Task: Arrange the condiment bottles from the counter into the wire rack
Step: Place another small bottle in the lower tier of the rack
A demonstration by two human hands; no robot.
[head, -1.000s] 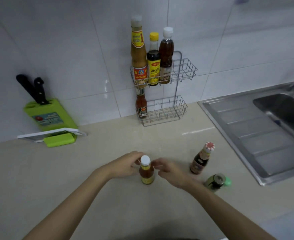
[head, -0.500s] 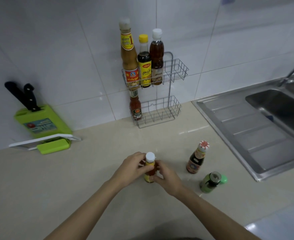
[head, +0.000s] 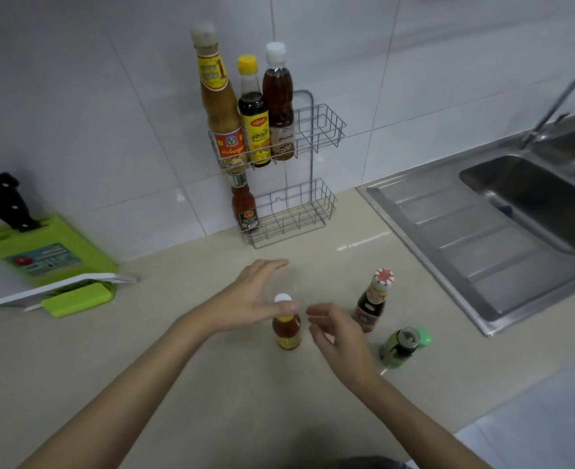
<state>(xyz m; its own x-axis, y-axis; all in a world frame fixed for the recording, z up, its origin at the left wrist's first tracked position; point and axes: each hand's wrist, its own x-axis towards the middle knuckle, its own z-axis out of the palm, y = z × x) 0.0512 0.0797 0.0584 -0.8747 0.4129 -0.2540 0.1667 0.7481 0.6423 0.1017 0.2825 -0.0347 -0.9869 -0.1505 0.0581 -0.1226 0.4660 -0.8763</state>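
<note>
A small amber bottle with a white cap stands upright on the beige counter. My left hand hovers over its left side, fingers spread, thumb by the neck. My right hand is open just right of it, not touching. A dark sauce bottle with a red-and-white cap and a green bottle stand further right. The wire rack stands against the wall. Its upper basket holds three tall bottles; a red sauce bottle stands at the left of the lower basket.
A green knife block with black-handled knives and a white board sit at the left. A steel sink with its faucet fills the right side.
Both hands gripped the small amber bottle half a second ago; now their fingers have spread and come away from it. The bottle stays upright on the counter.
</note>
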